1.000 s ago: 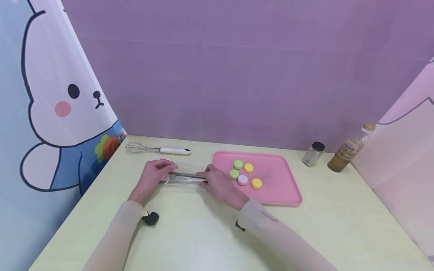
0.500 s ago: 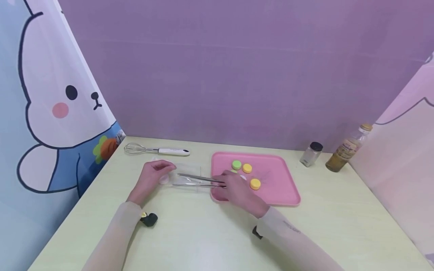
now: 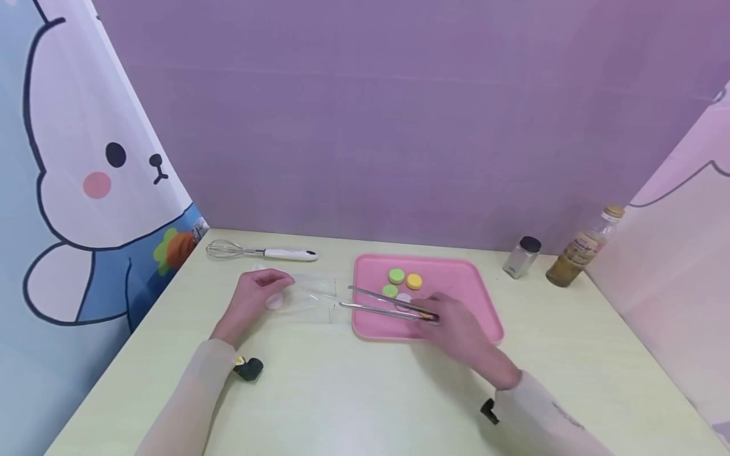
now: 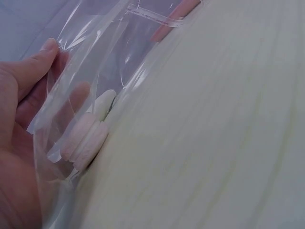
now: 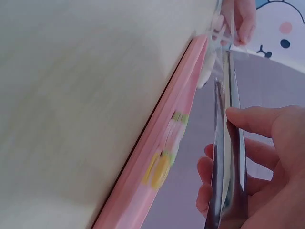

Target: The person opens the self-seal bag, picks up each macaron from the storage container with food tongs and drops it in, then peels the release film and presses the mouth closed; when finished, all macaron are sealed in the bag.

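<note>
My left hand (image 3: pixel 255 301) pinches the edge of a clear plastic bag (image 3: pixel 312 307) between thumb and fingers. Inside that bag lies a pale pink macaron (image 4: pixel 86 140), seen close in the left wrist view. Metal tongs (image 5: pixel 234 162) are gripped in my right hand (image 3: pixel 456 326), their arms apart and nothing between the tips. They extend over a pink tray (image 3: pixel 479 316) of macarons. Two green macarons (image 3: pixel 396 275), a yellow macaron (image 3: pixel 414 281) and a lilac macaron (image 3: pixel 403 299) show there; the tongs and hand largely cover another yellow one.
A whisk (image 3: pixel 291 254) with a white handle lies behind the bag. At the back right stand a small glass jar (image 3: pixel 520 261) with a black lid and a corked bottle (image 3: pixel 582 250) of brown liquid. A purple backdrop (image 3: pixel 399 139) rises behind the table.
My right hand has drawn the tongs rightward, out of the bag and over the tray, and their arms have spread. My left hand still holds the bag in about the same place.
</note>
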Tool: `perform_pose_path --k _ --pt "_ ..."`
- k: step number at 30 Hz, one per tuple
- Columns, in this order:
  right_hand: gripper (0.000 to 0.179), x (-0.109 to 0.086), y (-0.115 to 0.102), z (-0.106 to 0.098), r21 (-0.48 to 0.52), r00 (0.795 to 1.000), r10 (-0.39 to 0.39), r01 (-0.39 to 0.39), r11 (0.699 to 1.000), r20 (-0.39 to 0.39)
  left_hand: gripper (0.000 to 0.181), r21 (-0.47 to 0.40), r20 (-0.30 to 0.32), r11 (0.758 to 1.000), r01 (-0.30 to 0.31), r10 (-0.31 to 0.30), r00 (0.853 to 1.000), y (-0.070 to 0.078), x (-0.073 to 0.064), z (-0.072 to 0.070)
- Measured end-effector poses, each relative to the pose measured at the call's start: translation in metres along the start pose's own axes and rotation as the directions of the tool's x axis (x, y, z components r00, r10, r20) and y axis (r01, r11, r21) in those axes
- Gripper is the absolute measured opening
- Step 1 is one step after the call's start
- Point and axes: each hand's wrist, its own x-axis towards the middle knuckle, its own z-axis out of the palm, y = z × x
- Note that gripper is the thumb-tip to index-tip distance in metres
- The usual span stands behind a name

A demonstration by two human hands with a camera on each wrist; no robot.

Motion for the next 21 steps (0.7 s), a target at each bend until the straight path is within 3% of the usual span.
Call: perform_pose_path --k 8,21 --pt "0.040 -0.029 0.029 -0.019 -0.006 0.995 -0.029 0.029 1.000 -0.096 0.040 -0.002 0.000 1.000 0.009 -0.009 1.000 -0.001 0.000 0.000" --pt "0.033 -0.067 0.060 -0.035 -0.062 0.973 0.014 -0.029 0.998 -0.232 0.043 0.004 0.006 1.000 0.004 -0.004 1.000 0.002 -0.001 0.000"
